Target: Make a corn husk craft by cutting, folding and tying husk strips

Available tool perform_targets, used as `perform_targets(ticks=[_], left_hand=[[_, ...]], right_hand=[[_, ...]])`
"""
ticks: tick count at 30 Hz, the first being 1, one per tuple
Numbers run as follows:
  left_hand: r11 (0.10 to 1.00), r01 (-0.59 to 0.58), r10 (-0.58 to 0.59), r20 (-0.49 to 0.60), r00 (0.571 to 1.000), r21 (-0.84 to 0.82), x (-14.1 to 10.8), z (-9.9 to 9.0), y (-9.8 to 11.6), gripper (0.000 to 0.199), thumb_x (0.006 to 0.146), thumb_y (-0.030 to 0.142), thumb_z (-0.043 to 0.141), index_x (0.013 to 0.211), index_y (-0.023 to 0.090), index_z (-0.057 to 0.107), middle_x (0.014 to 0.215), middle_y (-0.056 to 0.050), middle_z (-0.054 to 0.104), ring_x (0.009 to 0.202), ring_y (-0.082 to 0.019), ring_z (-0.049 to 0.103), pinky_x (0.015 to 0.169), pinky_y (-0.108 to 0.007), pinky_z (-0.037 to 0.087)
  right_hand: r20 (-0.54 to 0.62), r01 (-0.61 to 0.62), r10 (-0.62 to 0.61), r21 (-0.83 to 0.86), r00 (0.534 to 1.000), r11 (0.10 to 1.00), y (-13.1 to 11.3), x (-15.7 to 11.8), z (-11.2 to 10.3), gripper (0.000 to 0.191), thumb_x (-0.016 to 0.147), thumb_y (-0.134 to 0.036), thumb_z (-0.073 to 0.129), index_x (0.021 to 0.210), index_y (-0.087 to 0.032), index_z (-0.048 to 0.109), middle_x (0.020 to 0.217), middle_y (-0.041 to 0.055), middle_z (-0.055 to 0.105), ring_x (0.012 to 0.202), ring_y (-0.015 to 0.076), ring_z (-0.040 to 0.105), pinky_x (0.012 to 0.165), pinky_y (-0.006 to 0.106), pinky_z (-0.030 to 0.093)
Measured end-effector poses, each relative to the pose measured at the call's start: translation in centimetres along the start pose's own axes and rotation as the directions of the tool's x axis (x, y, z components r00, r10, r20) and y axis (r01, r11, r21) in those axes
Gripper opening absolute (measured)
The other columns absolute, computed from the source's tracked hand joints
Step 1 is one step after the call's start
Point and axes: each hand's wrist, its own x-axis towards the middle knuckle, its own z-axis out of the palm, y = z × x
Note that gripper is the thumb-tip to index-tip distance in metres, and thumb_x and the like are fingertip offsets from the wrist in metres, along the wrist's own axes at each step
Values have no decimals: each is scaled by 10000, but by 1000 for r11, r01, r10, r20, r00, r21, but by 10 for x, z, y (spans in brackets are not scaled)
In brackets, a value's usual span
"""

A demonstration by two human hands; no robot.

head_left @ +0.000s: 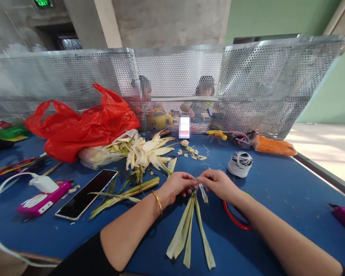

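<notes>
My left hand [179, 187] pinches the gathered top of a bundle of pale green corn husk strips [186, 230]. Below the fingers the strips fan out toward the table's near edge. My right hand [220, 186] meets it from the right, thumb and fingertips pressed together. What those fingertips grip is too small to make out. A short whitish husk piece [203, 194] hangs just under them; whether it joins the bundle I cannot tell. Red-handled scissors [237, 220] lie partly hidden beneath my right forearm. A spool of white thread [239, 165] stands beyond my right hand.
Loose husks [145, 153] are heaped beside a red plastic bag [83, 126]. A phone [87, 194] and a magenta power strip [44, 199] with a white plug lie left. Behind a perforated metal screen [178, 65] sit two people. An orange packet [273, 146] lies at the back right.
</notes>
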Motion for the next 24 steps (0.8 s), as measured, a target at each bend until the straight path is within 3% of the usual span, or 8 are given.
perform_targets(ticks=[3, 6, 12, 15, 19, 24], left_hand=[[1000, -9, 9, 7, 1000, 20, -2, -2, 2, 166, 613, 231, 722, 696, 140, 610, 646, -5, 648, 439, -45, 479, 384, -173, 244], [997, -33, 33, 3, 999, 65, -3, -4, 4, 176, 595, 230, 739, 698, 141, 627, 621, 1, 635, 455, -54, 492, 393, -177, 247], [983, -74, 77, -12, 997, 169, -2, -7, 7, 156, 590, 197, 738, 712, 141, 660, 588, 1, 614, 481, -74, 507, 400, -176, 264], [979, -92, 96, -14, 995, 181, -2, -6, 6, 136, 598, 180, 729, 705, 135, 659, 577, -6, 612, 481, -80, 509, 396, -178, 266], [983, -109, 112, -12, 994, 145, -2, -6, 4, 132, 591, 173, 727, 696, 137, 656, 569, 3, 608, 473, -73, 504, 392, -175, 265], [997, -43, 40, 56, 998, 64, 1, -9, 2, 201, 564, 239, 753, 711, 141, 659, 655, -26, 672, 492, -73, 527, 402, -171, 300]], right_hand=[[-103, -27, 48, 198, 994, 980, 4, 2, 5, 127, 795, -289, 519, 882, -201, 550, 729, -18, 634, 561, 118, 598, 520, 224, 431], [-18, -76, 85, 284, 996, 956, 5, 2, 12, 130, 764, -214, 503, 893, -203, 512, 805, 1, 664, 565, 113, 627, 520, 221, 453], [55, 35, -43, 141, 998, 989, 4, 0, 15, 115, 763, -196, 498, 841, -195, 583, 731, 0, 666, 675, 130, 619, 663, 255, 478], [65, 41, -50, 143, 997, 989, 3, -1, 14, 140, 780, -205, 493, 883, -193, 587, 762, 5, 673, 702, 135, 622, 675, 257, 477], [72, 50, -57, 93, 996, 994, 5, -1, 15, 122, 780, -197, 503, 870, -193, 584, 788, 10, 688, 761, 149, 638, 713, 268, 474], [87, 47, -54, 78, 995, 996, 10, 0, 16, 115, 781, -205, 494, 846, -203, 589, 791, 4, 699, 774, 164, 655, 713, 279, 474]])
